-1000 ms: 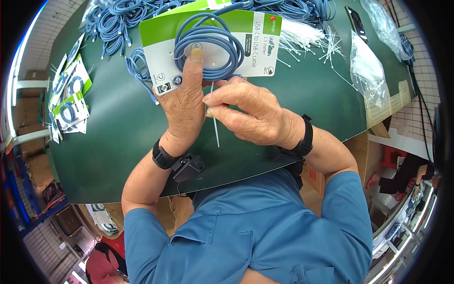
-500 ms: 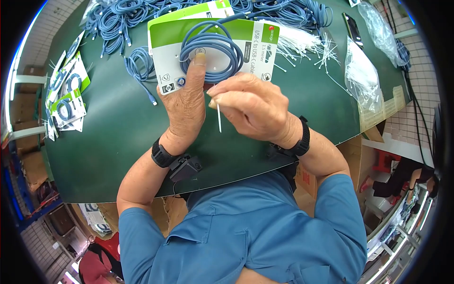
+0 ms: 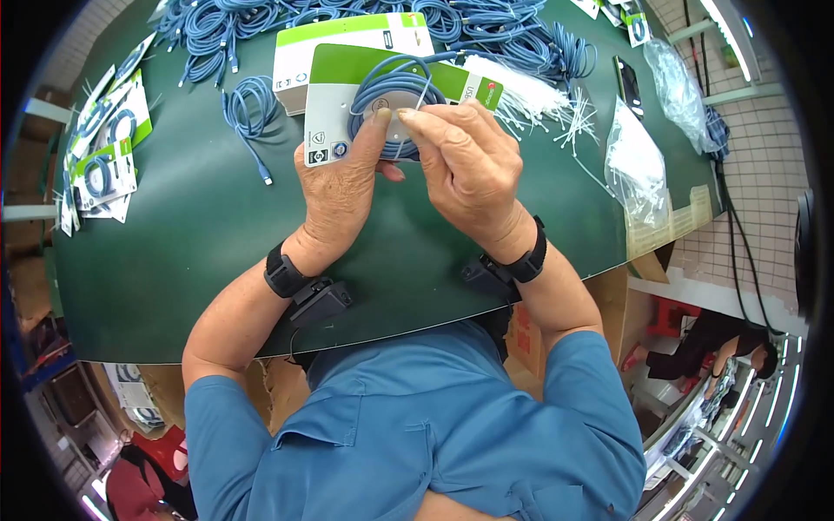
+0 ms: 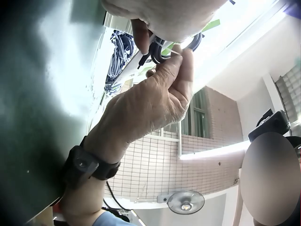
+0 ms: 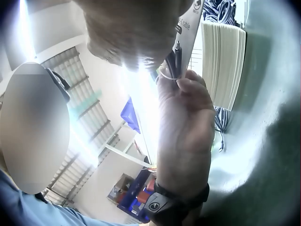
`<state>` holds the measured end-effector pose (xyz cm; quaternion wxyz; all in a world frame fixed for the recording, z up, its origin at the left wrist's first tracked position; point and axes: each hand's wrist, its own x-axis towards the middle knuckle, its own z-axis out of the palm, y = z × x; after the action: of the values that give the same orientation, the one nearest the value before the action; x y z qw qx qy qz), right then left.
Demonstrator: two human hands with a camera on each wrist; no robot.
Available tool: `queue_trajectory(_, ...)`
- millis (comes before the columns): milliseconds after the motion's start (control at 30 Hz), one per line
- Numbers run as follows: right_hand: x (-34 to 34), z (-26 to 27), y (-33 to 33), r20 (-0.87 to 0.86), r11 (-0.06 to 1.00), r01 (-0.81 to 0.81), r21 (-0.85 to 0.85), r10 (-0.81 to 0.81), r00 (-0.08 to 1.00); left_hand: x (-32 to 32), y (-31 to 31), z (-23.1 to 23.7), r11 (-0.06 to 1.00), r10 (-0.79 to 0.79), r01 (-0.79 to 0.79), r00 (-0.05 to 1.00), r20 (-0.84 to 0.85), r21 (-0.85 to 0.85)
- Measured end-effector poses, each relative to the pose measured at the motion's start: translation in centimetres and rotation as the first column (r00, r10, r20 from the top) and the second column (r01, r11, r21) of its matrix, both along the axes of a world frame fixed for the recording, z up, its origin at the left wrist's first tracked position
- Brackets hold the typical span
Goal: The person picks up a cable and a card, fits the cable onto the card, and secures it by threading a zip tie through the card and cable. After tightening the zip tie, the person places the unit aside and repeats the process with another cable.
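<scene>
The left hand [image 3: 337,195] grips a green and white cable card [image 3: 327,104], its thumb pressing on a coiled blue cable [image 3: 372,91] that lies against the card's front. Over the coil's right part, the right hand [image 3: 473,165] pinches a thin white tie [image 3: 425,89] between thumb and finger. In the left wrist view the right hand [image 4: 146,101] holds the tie beside the dark coil. The right wrist view shows the tie [image 5: 168,76] looped around the cable close to the left hand [image 5: 186,127]. Some fingers behind the card are hidden.
A stack of cards [image 3: 291,56] stands behind the held card. Many blue cables [image 3: 512,26] lie along the back, white ties [image 3: 530,87] to their right. A single coiled cable [image 3: 249,113], carded cables [image 3: 104,174], a phone [image 3: 627,84] and a plastic bag [image 3: 635,161] lie around the table.
The right hand has moved up from below the card to the front of the coil, bringing the tie's end with it. The card is more tilted, and the stack behind shows more.
</scene>
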<state>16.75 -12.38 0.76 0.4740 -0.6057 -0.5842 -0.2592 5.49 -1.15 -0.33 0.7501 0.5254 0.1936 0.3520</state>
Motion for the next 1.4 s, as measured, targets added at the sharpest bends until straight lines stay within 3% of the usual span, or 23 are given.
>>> queue_trajectory(167, 0.3, 0.2, 0.1, 0.195, 0.996, 0.081, -0.026, -0.074, 0.978, 0.1, 0.2, -0.4, 0.999, -0.02, 0.02, 1.0, 0.006, -0.039)
queue_trajectory(367, -0.2, 1.0, -0.7, 0.189, 0.994, 0.022, -0.108, -0.001, 0.982, -0.3, 0.4, -0.9, 0.995, -0.088, 0.087, 0.996, -0.008, -0.054)
queue_trajectory(500, -0.5, 1.3, -1.0, 0.165, 0.995, -0.043, -0.095, 0.058, 0.985, -0.5, 0.4, -0.4, 0.998, -0.023, 0.026, 0.999, -0.048, 0.062)
queue_trajectory(600, -0.6, 0.9, -1.2, 0.136, 0.991, -0.097, -0.086, 0.109, 0.985, -0.6, 0.6, -0.3, 0.957, 0.009, -0.015, 1.0, 0.02, 0.288)
queue_trajectory(867, -0.5, 0.9, -1.9, 0.154, 0.994, -0.089, -0.066, 0.098, 0.983, -0.6, 0.5, 0.6, 0.998, -0.012, 0.011, 1.0, 0.017, 0.064)
queue_trajectory(1100, -0.4, 0.7, -1.7, 0.036, 0.992, -0.124, -0.024, 0.125, 0.991, -0.5, 0.4, 0.0, 0.995, 0.003, -0.006, 1.0, 0.031, 0.103)
queue_trajectory(1400, -0.3, 0.4, -1.5, 0.025, 0.993, -0.12, -0.013, 0.12, 0.992, -0.8, 0.4, 0.3, 0.996, -0.053, 0.054, 0.998, -0.026, 0.065)
